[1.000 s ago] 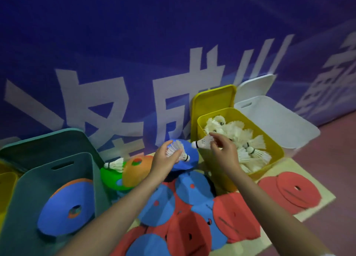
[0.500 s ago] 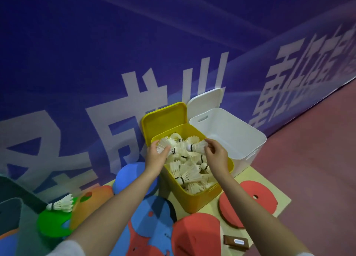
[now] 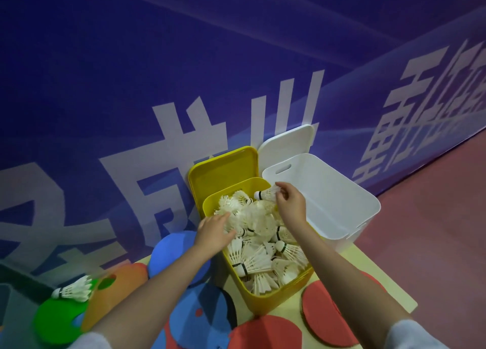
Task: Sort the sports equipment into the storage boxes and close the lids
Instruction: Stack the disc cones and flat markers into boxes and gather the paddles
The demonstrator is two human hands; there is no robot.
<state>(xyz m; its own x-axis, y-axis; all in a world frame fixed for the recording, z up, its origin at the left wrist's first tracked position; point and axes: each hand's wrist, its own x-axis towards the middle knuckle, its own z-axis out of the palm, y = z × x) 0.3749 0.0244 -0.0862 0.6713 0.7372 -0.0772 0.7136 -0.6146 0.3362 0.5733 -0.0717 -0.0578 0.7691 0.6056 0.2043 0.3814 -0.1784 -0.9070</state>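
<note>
Both hands work over the yellow box (image 3: 265, 300), which stands open with its lid (image 3: 223, 168) leaning upright against the blue wall (image 3: 184, 59) behind it. Right hand (image 3: 290, 204) pinches a white shuttlecock (image 3: 267, 194) by its feathers above the far end of the box, cork pointing left. Left hand (image 3: 214, 233) reaches in over the near left rim with fingers extended, touching the heap of shuttlecocks (image 3: 263, 243) that fills the box; whether it grips one I cannot tell. Just to the right stands a white box (image 3: 339, 204), also open, its white lid (image 3: 286, 141) upright against the wall. Flat red discs (image 3: 326, 314) and blue discs (image 3: 200, 322) lie scattered on the pale mat (image 3: 368, 264) around the yellow box. Far left, a single shuttlecock (image 3: 75, 291) rests on a green disc (image 3: 57, 319) beside an orange disc (image 3: 118, 293).
</note>
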